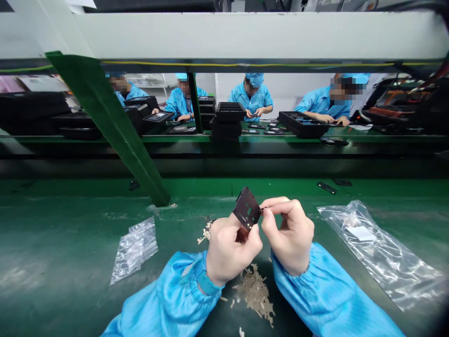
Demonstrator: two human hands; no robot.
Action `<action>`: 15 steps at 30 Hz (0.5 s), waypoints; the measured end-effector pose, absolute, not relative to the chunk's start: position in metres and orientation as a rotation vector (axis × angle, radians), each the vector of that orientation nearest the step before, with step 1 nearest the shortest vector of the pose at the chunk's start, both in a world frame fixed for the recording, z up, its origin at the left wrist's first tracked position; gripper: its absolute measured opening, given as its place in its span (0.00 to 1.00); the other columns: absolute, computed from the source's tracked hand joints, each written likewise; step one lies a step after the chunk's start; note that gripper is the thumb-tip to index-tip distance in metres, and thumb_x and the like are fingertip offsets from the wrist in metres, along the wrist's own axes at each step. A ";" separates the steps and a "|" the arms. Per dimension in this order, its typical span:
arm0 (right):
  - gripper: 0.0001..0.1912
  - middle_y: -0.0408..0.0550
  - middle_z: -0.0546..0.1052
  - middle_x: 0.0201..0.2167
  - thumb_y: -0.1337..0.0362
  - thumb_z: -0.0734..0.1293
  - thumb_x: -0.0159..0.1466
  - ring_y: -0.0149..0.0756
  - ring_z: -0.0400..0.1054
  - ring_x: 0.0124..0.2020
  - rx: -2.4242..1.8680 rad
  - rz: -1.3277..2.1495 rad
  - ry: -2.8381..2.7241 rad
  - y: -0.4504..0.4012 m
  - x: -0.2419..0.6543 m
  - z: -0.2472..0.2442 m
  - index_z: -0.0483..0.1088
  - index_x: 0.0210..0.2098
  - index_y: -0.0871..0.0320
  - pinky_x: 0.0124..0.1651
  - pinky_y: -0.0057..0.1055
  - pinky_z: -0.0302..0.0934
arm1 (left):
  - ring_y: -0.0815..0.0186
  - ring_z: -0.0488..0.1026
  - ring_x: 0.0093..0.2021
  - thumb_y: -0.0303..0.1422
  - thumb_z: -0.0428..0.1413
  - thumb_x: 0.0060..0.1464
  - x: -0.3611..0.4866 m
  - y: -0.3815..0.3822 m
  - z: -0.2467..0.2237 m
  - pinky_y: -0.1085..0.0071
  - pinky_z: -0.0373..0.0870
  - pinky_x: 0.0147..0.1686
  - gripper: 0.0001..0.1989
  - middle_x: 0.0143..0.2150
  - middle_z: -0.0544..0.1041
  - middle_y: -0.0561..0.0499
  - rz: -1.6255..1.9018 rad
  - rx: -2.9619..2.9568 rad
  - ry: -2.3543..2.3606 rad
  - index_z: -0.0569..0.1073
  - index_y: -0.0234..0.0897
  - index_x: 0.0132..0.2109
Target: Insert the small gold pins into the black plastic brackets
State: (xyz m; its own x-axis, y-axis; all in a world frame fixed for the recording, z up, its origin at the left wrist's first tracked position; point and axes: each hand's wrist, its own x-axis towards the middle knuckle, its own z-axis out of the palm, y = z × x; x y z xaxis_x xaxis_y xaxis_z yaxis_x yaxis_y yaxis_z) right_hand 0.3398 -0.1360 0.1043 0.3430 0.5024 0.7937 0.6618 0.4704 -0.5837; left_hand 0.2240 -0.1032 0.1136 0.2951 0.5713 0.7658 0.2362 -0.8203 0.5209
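Note:
Between the thumb and fingers of my left hand point(231, 248) is a flat black plastic part point(246, 209) with small cutouts, held tilted above the green table. My right hand point(289, 229) pinches at the part's right edge, thumb against forefinger. A tiny dark piece shows at those fingertips, too small to name. Below my hands lies a heap of small tan-brown pieces point(255, 292). Lighter cream pieces point(206, 232) lie partly hidden behind my left hand.
Clear plastic bags lie at the left point(135, 248) and right point(382, 252). A green slanted post point(115, 131) stands at the left. Small black parts point(327, 188) lie at the back right. Beyond a ledge, several people in blue work among black trays point(303, 124).

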 end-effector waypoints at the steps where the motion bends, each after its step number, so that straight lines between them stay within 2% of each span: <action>1: 0.08 0.44 0.73 0.28 0.74 0.63 0.57 0.32 0.70 0.29 -1.165 -0.156 -1.307 -0.136 0.340 0.104 0.61 0.28 0.56 0.31 0.30 0.64 | 0.77 0.60 0.12 0.25 0.52 0.46 0.224 -0.103 0.114 0.81 0.54 0.14 0.07 0.12 0.64 0.58 1.542 2.265 0.731 0.63 0.35 0.22; 10: 0.08 0.45 0.73 0.29 0.75 0.64 0.56 0.32 0.69 0.31 -1.114 -0.128 -1.392 -0.141 0.340 0.111 0.63 0.29 0.56 0.33 0.30 0.64 | 0.76 0.60 0.12 0.26 0.51 0.46 0.221 -0.101 0.118 0.80 0.54 0.13 0.06 0.13 0.64 0.58 1.585 2.265 0.734 0.65 0.35 0.24; 15: 0.06 0.45 0.72 0.30 0.73 0.63 0.59 0.33 0.68 0.32 -1.166 0.063 -1.382 -0.147 0.343 0.119 0.63 0.28 0.57 0.34 0.31 0.64 | 0.76 0.59 0.13 0.26 0.51 0.47 0.219 -0.098 0.121 0.78 0.54 0.14 0.09 0.13 0.63 0.58 1.599 2.320 0.686 0.63 0.35 0.21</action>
State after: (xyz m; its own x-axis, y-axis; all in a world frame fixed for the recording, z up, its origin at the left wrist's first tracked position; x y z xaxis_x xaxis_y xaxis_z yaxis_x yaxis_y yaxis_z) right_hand 0.3429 -0.1465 0.1188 0.2772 0.6425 0.7144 0.5751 0.4847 -0.6591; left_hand 0.2186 -0.0980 0.1210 0.2905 0.5051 0.8127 0.2409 -0.8606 0.4488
